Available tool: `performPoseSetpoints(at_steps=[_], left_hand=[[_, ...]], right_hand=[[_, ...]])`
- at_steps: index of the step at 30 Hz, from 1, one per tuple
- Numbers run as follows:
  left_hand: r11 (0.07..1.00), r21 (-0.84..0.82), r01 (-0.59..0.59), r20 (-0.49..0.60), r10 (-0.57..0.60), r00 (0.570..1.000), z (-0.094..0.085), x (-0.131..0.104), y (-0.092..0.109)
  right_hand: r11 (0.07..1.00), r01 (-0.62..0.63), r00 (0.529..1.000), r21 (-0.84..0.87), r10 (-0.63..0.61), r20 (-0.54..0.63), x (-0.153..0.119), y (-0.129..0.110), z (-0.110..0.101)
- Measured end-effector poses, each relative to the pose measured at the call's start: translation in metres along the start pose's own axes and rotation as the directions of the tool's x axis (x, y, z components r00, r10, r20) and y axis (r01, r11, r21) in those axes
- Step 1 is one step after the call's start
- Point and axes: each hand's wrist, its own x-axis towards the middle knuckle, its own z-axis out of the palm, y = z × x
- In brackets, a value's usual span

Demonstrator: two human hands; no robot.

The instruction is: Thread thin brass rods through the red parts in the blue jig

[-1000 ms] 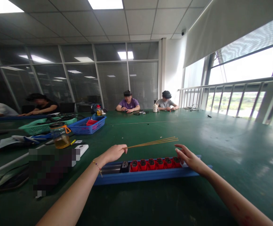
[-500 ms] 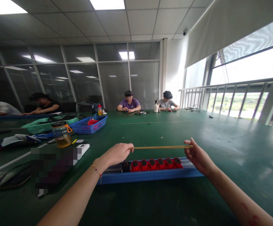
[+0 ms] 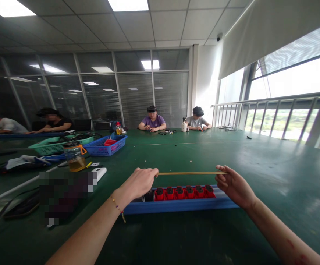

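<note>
Palm down, my left hand (image 3: 145, 181) is closed on the left end of a thin, straight tan double strip (image 3: 189, 173); whether it is a pair of sticks or a stretched band I cannot tell. My right hand (image 3: 233, 184), turned palm inward, grips the right end, its fingers curled. The strip runs nearly level above a long blue tray (image 3: 182, 207). In the tray stands a row of several red blocks with black tops (image 3: 189, 193). A black piece (image 3: 149, 196) sits at their left, partly behind my left hand.
A jar of amber liquid (image 3: 75, 158), a blue basket (image 3: 106, 147) and a green basket (image 3: 49, 147) stand on the left of the green table (image 3: 273, 173). A white-ended, partly blurred object (image 3: 101, 172) lies nearer. Several people sit across the table, including one in purple (image 3: 153, 120).
My left hand has shifted slightly right and covers more of the tray's left end. Both hands keep hold of the strip. The whole view has moved a little.
</note>
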Motion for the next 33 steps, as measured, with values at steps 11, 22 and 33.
performPoseSetpoints(at_steps=[11,22,33], left_hand=[[0.994,0.106,-0.016,-0.089,0.026,0.996,-0.009,-0.007,0.009],[0.999,-0.044,-0.017,0.020,0.017,1.000,-0.016,-0.009,0.000],[0.980,-0.201,-0.008,0.266,0.062,0.962,-0.036,-0.016,-0.011]], right_hand=[[0.997,-0.074,0.996,-0.008,0.073,-0.055,0.005,0.009,-0.005],[0.900,-0.079,0.996,-0.428,0.052,-0.073,0.001,0.007,-0.002],[0.734,-0.136,0.990,-0.666,0.133,-0.055,0.008,0.017,-0.013]])
